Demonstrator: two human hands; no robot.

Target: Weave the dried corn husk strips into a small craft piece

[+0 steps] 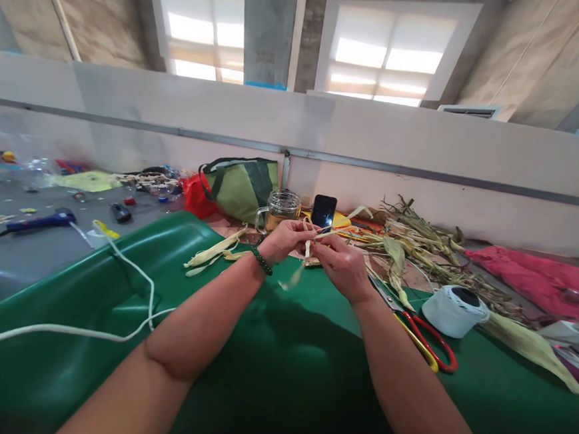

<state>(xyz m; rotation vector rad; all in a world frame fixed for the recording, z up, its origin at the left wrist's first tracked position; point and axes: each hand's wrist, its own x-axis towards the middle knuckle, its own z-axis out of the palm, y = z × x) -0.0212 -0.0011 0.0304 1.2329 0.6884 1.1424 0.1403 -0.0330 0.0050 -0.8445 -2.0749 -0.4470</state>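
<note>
Above the green mat (297, 378), both my hands meet in front of me at a narrow pale corn husk strip (308, 248). My left hand (288, 238), with a dark beaded bracelet at the wrist, pinches the strip from the left. From the right, my right hand (341, 262) closes its fingers on the same strip. One loose end hangs below the hands, slightly blurred. Fingertips partly hide where the strip is gripped. Loose corn husks (217, 248) lie just left of my hands.
Scissors (423, 334) with red and yellow handles and a white thread spool (455, 311) lie at right. Behind stand a glass mug (281, 208), a phone (323, 211) and a green bag (242, 186). Dried husks (418, 237) are heaped back right. A white cable (60, 329) crosses the left.
</note>
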